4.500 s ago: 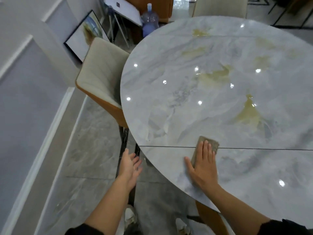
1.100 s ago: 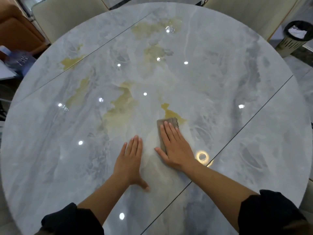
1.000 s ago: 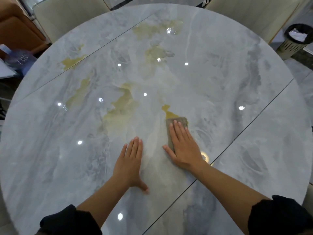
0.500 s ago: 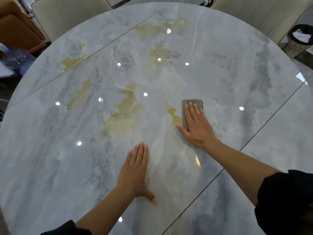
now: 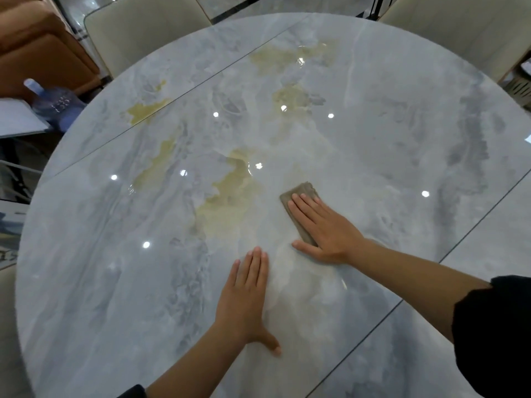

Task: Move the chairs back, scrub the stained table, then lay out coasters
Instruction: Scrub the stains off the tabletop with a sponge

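Now the grey-brown cloth (image 5: pixel 300 193) lies nearer and further left on the round marble-patterned table (image 5: pixel 402 139) than half a second ago, closer to the large yellow stain (image 5: pixel 230 202) at the table's middle. The small yellow streak that showed just left of the cloth then is no longer visible. Whether it is wiped off or merely covered cannot be told. The left hand (image 5: pixel 247 300) keeps its place on the near part of the top.

The right hand (image 5: pixel 324 228) lies flat on the cloth, fingers straight and close together, pointing far-left, with the thumb spread onto the tabletop on the near side. No finger curls round the cloth; it is only pressed down. The cloth's far end sticks out beyond the fingertips, and its left edge shows beside the hand. The left hand rests palm down on bare tabletop, fingers straight and together, thumb splayed to the right, holding nothing. The two hands are near each other but apart.

Further off lie a far-left stain (image 5: pixel 146 110) by a seam and a far stain (image 5: pixel 287 93) past the middle. A cream chair (image 5: pixel 143 30) stands at the far-left rim, and a blue water bottle (image 5: pixel 54 101) stands beyond the left rim.
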